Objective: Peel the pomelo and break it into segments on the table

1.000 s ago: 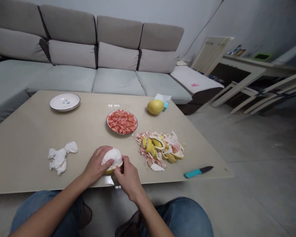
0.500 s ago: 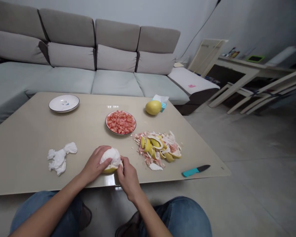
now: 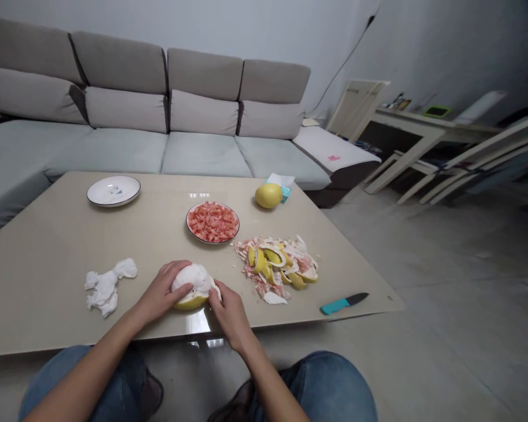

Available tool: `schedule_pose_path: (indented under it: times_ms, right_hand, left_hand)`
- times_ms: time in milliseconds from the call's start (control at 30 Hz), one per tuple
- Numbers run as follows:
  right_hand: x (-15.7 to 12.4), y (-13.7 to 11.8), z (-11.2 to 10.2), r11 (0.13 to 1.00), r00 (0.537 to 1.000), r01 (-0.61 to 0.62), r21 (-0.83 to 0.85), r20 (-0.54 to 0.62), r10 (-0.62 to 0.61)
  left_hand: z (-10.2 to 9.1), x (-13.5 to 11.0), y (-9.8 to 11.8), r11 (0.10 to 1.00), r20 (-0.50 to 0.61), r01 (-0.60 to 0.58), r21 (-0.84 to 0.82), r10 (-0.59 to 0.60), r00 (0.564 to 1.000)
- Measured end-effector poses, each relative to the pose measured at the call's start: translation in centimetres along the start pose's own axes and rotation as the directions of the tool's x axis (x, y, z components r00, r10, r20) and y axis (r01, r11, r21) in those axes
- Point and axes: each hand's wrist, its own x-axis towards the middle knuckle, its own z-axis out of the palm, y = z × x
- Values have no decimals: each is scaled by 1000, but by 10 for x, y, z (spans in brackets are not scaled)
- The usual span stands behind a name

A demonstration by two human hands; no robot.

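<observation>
A partly peeled pomelo (image 3: 195, 280) rests at the table's near edge, white pith on top and yellow rind around its lower part. My left hand (image 3: 167, 288) wraps around its left side, thumb across the pith. On the right side, my right hand (image 3: 227, 309) pinches a flap of peel (image 3: 215, 287) that stands away from the fruit. Just to the right lies a heap of yellow rind and pinkish scraps (image 3: 281, 266). Beyond the pomelo, a plate of red pomelo flesh pieces (image 3: 213, 223) sits mid-table.
Crumpled white tissues (image 3: 108, 287) lie at the left. A white plate (image 3: 110, 196) stands far left. A whole pomelo (image 3: 268, 196) sits before a blue tissue pack (image 3: 286, 192). A knife with a teal handle (image 3: 337, 306) lies near the right front edge. A sofa (image 3: 202, 152) lines the back.
The peel flap in my right hand has come further away from the pomelo, to the right. My left hand keeps its hold. The whole view has shifted slightly.
</observation>
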Motion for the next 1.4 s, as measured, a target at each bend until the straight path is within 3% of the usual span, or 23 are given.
schedule_pose_path:
  times_ms: [233, 333, 467, 567, 700, 833, 933, 1067, 1167, 1233, 1333, 1400]
  right_hand:
    - [3, -13, 11, 956, 997, -78, -284, -43, 69]
    - [-2, -21, 17, 938, 997, -82, -336, -31, 76]
    - [-8, -30, 23, 946, 997, -72, -315, 10, 79]
    - [-9, -31, 22, 978, 996, -51, -205, 56, 64]
    - [-3, -21, 13, 996, 989, -57, 70, 138, 47]
    - [2, -5, 12, 915, 961, -141, 378, 274, 35]
    - [2, 8, 15, 849, 955, -177, 498, 295, 26]
    - [6, 24, 7, 848, 976, -170, 503, 204, 75]
    - [19, 34, -23, 909, 992, -129, 396, 57, 116]
    - [32, 39, -51, 953, 988, -82, 292, -101, 116]
    - [48, 39, -86, 997, 943, -53, 63, -326, 71]
    - [49, 34, -89, 976, 884, -81, -203, -467, -24]
  left_hand:
    - [8, -6, 10, 976, -81, -59, 210, 77, 994]
    - [13, -14, 18, 966, -95, -85, 246, 111, 989]
    - [14, -16, 19, 973, -137, -17, 230, 50, 989]
    - [9, -8, 13, 980, -158, 15, 198, 17, 987]
    - [0, 4, 5, 984, -133, 14, 175, 10, 991]
    - [-6, 10, -5, 986, -77, -10, 165, 23, 997]
    - [-10, 11, -13, 990, -48, -42, 131, 49, 998]
    - [-14, 9, -18, 995, -31, -44, 92, 47, 998]
    - [-14, 8, -16, 994, -9, -29, 105, 30, 1000]
    - [-13, 7, -15, 995, -4, -19, 97, 19, 1000]
    - [-11, 6, -14, 999, -19, -4, 50, 5, 1000]
    - [-10, 5, -14, 999, -29, 8, 32, -7, 1000]
